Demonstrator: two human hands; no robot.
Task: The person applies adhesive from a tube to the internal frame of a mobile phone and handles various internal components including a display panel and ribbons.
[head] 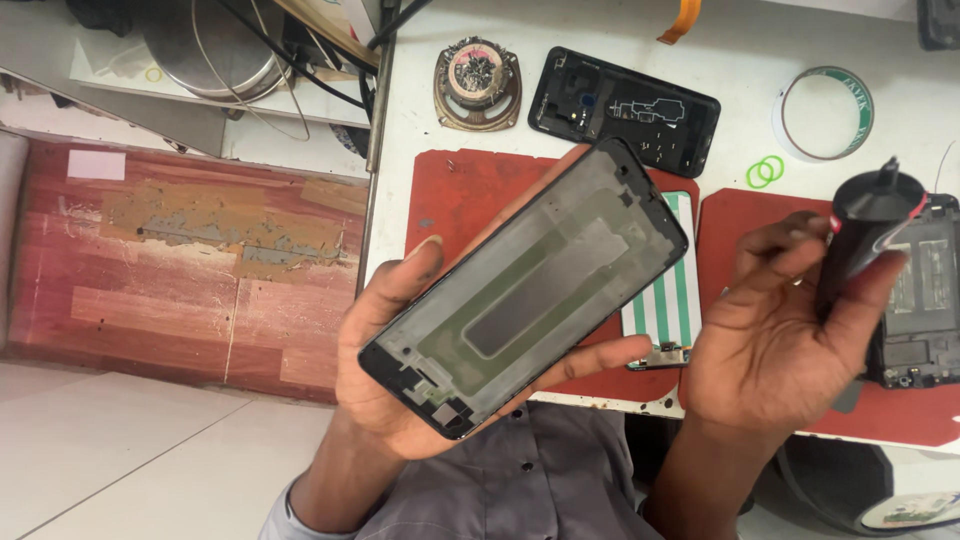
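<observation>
The left hand (400,370) is cradling a bare phone frame (527,285), its long axis slanting up toward the right, while the right hand (775,340) is gripping a black glue tube (868,228) just beside it, above the white surface (740,60).

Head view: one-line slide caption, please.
Left hand holds a bare phone frame; right hand grips a black glue tube above red mats.
</observation>
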